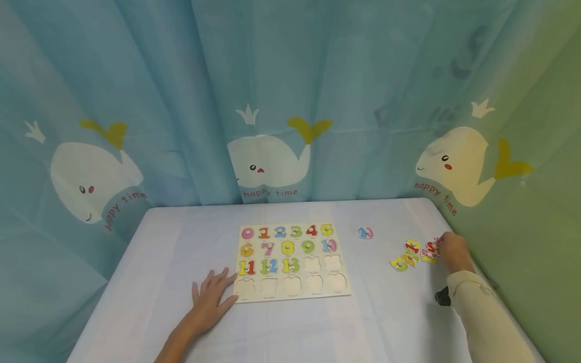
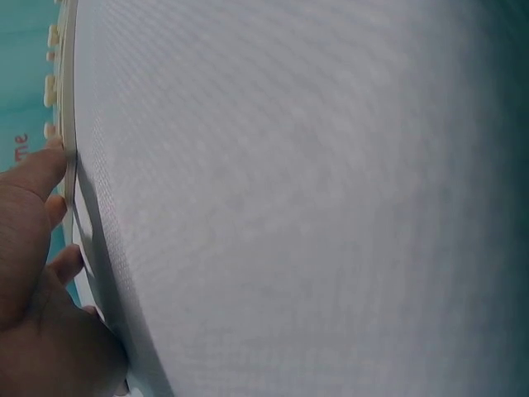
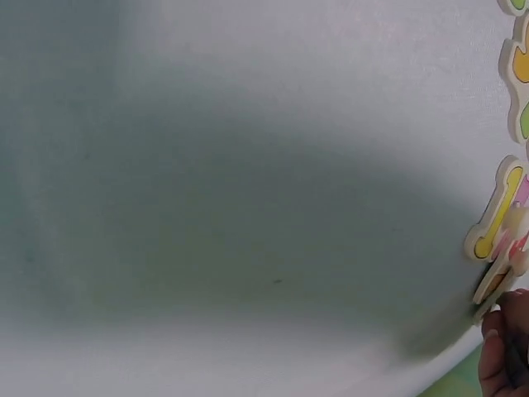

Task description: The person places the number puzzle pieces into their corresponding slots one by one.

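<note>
The cream number puzzle board (image 1: 292,263) lies flat, with knobbed number pieces 0 to 13 in its recesses and bare recesses in its lower right and bottom row. My left hand (image 1: 210,301) is spread, its fingertips touching the board's left edge. In the left wrist view, the left hand (image 2: 33,248) reaches the board's side (image 2: 68,165). My right hand (image 1: 455,249) is over the right-hand pile of puzzle pieces (image 1: 428,254), its fingers bent and pinching a piece at the pile's edge. The right wrist view shows only part of those fingers (image 3: 496,364) beside overlapping pieces (image 3: 498,219).
A number 20 piece (image 1: 365,232) lies alone between board and pile. Several more number pieces (image 1: 405,258) lie just left of my right hand. A small black object (image 1: 443,296) shows under the right wrist. A whale-print curtain (image 1: 363,101) hangs behind the white table (image 1: 372,322).
</note>
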A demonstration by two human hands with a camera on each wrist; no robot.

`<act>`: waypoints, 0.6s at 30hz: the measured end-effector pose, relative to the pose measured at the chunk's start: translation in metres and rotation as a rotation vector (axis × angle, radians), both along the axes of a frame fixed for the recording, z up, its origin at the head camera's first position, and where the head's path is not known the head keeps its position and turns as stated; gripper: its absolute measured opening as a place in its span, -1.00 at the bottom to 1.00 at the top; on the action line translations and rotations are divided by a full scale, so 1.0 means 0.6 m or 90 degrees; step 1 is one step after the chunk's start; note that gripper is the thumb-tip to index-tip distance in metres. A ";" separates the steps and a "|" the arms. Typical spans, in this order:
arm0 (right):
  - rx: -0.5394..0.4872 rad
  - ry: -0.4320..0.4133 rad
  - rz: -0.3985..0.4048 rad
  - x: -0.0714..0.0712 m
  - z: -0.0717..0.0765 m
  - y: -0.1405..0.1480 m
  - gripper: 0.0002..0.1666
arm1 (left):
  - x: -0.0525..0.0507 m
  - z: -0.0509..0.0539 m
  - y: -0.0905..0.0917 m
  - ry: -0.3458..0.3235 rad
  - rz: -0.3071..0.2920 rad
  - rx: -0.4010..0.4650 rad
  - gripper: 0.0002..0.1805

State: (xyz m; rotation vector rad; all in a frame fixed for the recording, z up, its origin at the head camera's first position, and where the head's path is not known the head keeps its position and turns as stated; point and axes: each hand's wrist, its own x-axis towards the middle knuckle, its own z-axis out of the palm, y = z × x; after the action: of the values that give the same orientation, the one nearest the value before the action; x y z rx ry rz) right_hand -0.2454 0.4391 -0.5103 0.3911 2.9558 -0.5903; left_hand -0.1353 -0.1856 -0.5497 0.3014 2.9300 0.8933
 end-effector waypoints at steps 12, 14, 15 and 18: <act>0.017 0.121 -0.012 0.013 0.002 -0.004 -0.85 | -0.004 0.001 0.002 0.003 0.005 0.000 -0.45; 0.025 0.152 -0.004 0.011 0.001 -0.010 -0.84 | -0.003 0.000 0.002 0.003 0.007 0.001 -0.45; 0.032 0.170 0.001 0.010 0.000 -0.013 -0.83 | -0.004 0.000 0.001 0.002 0.006 0.001 -0.45; 0.034 0.199 0.016 0.008 -0.003 -0.026 -0.81 | -0.002 -0.001 0.003 0.002 0.004 0.004 -0.45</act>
State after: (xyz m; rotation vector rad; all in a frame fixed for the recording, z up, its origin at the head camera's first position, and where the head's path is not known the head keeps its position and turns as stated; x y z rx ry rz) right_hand -0.2408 0.4237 -0.5119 0.2876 3.2751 -0.6222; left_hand -0.1368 -0.1841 -0.5502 0.2936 2.9333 0.9042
